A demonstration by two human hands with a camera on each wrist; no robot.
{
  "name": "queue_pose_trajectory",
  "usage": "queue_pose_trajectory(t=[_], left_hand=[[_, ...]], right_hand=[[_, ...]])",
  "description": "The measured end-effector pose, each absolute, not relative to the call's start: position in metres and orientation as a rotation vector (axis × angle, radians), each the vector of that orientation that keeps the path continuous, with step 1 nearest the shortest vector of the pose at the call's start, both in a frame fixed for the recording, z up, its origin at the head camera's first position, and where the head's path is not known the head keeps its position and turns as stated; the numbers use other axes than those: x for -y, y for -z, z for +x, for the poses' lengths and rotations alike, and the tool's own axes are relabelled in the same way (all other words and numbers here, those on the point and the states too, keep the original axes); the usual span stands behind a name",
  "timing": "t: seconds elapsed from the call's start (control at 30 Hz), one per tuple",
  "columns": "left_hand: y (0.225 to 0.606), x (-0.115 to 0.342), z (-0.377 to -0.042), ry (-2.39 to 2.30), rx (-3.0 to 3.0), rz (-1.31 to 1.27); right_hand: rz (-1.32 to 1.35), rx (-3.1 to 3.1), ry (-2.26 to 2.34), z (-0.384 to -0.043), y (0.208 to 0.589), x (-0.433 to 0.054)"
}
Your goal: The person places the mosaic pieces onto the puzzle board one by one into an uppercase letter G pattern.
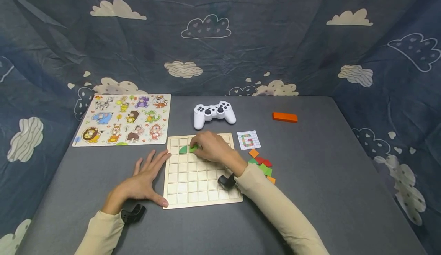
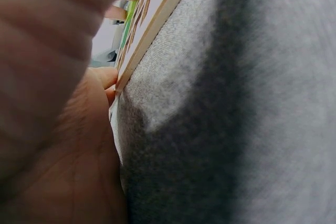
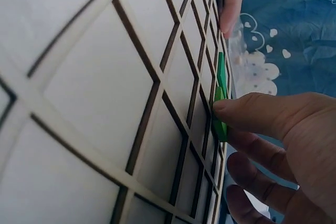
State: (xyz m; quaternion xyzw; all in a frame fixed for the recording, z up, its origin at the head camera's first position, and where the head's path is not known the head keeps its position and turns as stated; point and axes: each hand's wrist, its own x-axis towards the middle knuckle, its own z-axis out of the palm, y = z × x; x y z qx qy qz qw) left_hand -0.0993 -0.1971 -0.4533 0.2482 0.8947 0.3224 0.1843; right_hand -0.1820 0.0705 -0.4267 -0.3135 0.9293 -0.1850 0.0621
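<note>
A wooden grid board (image 1: pixel 187 197) lies on the table before me. My right hand (image 1: pixel 211 146) is over its upper part and pinches a light green tile (image 3: pixel 219 115) between thumb and fingers. That tile is at the grid, right beside a darker green quarter-round tile (image 1: pixel 183 150) lying in a cell of the second row. Along the board's left edge my left hand (image 1: pixel 142 180) is spread wide, thumb at the lower corner and fingertips at the upper side. The left wrist view shows a fingertip touching the board's wooden edge (image 2: pixel 152 30).
Right of the board lie a small pattern card (image 1: pixel 249 139) and a loose pile of green, red and orange tiles (image 1: pixel 265 169). Behind are a white game controller (image 1: pixel 214 113) and an orange block (image 1: pixel 285 117). An animal puzzle board (image 1: pixel 125 121) occupies the back left.
</note>
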Motion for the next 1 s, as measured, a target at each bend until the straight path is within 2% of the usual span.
queue_pose_trajectory(t=[1.0], left_hand=[[0.4546,0.197,-0.0991,-0.902,-2.525,0.697]], right_hand=[[-0.971,-2.788,0.547,-0.1825,0.4265,-0.0681]])
